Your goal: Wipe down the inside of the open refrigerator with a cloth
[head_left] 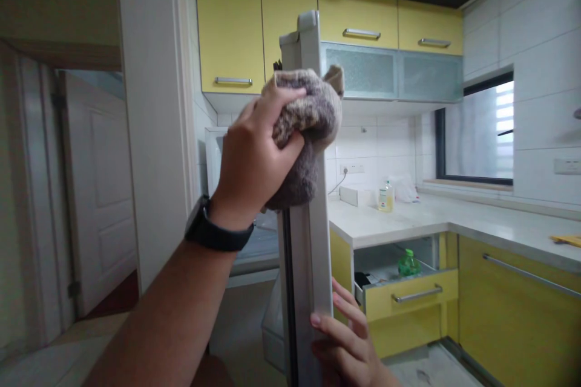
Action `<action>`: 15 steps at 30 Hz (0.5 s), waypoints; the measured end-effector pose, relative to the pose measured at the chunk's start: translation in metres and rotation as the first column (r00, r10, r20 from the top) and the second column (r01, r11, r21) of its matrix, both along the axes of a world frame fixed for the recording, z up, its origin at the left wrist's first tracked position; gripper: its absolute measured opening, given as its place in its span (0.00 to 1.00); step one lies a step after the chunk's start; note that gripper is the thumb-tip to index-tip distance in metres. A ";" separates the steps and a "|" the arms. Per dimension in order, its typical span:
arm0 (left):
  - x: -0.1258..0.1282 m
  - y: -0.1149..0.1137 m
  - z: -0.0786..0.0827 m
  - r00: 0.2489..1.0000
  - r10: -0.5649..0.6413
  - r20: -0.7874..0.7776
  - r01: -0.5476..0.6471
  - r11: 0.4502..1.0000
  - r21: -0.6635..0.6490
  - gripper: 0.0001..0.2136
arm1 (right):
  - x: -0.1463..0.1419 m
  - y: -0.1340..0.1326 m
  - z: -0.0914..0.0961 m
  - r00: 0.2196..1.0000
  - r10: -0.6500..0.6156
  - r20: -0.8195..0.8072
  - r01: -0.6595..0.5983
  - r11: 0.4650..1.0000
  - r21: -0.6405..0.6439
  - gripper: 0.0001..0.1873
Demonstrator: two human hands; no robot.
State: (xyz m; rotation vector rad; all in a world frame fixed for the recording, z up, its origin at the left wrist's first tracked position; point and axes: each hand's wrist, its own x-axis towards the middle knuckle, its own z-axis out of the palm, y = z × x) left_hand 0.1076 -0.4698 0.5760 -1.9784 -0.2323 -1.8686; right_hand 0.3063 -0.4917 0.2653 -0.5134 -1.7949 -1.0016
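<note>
My left hand (pixel 254 157) is closed round a bunched grey-brown cloth (pixel 311 127) and presses it against the upper edge of an open white fridge door (pixel 313 254), which I see edge-on in the middle of the view. A black watch (pixel 213 231) sits on that wrist. My right hand (pixel 345 338) grips the same door edge lower down, with its fingers wrapped onto the front face. The fridge interior behind the door is mostly hidden by my arm.
A yellow drawer (pixel 408 296) stands pulled out at the right with a green bottle (pixel 408 263) inside. The white countertop (pixel 454 221) carries a yellow-labelled bottle (pixel 385 196). Yellow wall cabinets (pixel 231 30) hang above. A white room door (pixel 100 193) is at the left.
</note>
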 end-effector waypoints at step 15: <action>-0.062 0.041 -0.235 0.998 -0.037 0.042 0.053 0.873 -0.485 0.25 | 0.049 -0.038 0.010 0.994 -0.067 0.085 0.071 0.996 -0.052 0.16</action>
